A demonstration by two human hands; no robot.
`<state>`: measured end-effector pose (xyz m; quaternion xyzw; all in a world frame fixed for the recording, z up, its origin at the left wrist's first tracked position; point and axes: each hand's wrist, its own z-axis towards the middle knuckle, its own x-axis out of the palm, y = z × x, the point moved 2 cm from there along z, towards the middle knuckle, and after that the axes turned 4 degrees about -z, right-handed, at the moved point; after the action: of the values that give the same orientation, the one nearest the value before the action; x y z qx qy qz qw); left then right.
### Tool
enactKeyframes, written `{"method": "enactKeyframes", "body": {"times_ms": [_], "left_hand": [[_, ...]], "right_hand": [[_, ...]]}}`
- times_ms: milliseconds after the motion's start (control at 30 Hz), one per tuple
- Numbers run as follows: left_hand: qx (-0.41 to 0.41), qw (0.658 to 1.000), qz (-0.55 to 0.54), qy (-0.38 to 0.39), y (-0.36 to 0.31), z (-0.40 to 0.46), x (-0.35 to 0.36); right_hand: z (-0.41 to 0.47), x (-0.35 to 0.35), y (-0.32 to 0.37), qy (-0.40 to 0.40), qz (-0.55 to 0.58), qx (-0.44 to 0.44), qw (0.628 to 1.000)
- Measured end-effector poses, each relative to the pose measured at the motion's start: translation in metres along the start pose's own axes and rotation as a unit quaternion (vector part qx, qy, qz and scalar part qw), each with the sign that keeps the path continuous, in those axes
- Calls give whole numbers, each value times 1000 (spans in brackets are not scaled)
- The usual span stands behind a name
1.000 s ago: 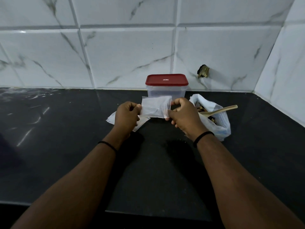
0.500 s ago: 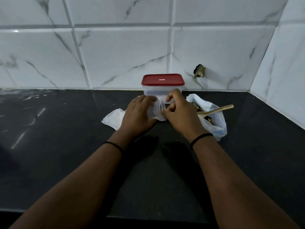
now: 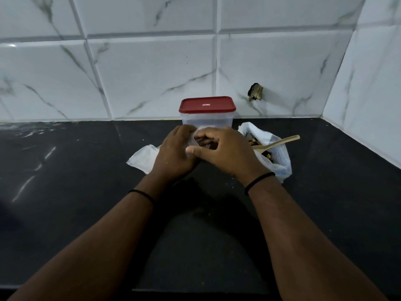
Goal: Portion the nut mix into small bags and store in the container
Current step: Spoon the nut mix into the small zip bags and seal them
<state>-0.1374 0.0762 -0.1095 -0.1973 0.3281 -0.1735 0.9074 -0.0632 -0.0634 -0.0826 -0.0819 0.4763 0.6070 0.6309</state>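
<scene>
Over the black stone counter (image 3: 65, 213), the left hand (image 3: 173, 155) and right hand (image 3: 225, 153) meet, fingers curled, pinching a small clear plastic bag (image 3: 192, 141) between them. Just behind stands the clear plastic container with a red lid (image 3: 207, 105), closed; to its right the white plastic bag of nut mix (image 3: 275, 157) holds a wooden spoon (image 3: 280, 142), and a flat stack of clear bags (image 3: 143, 158) lies left.

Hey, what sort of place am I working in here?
Most likely a home kitchen: a dark stone countertop meets a marble-look tiled wall, with a red-lidded container and a wooden spoon in a bag.

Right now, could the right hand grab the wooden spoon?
Probably yes, once it lets go: the right hand is pinching the little bag, but the spoon handle sticks out free just beside it.
</scene>
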Motion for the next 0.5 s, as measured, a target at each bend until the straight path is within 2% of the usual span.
{"method": "enactKeyframes", "body": {"times_ms": [67, 100, 233, 500], "left_hand": [[-3, 1000, 5, 2, -1, -1, 1], [-6, 1000, 2, 8, -1, -1, 2], [-28, 999, 7, 25, -3, 0, 9], [-13, 998, -29, -57, -27, 2, 19]], "right_hand": [[0, 1, -2, -9, -65, 6, 998], [1, 1, -3, -21, -61, 3, 998], [3, -2, 2, -64, 45, -5, 997], [2, -4, 2, -49, 26, 20, 998]]}}
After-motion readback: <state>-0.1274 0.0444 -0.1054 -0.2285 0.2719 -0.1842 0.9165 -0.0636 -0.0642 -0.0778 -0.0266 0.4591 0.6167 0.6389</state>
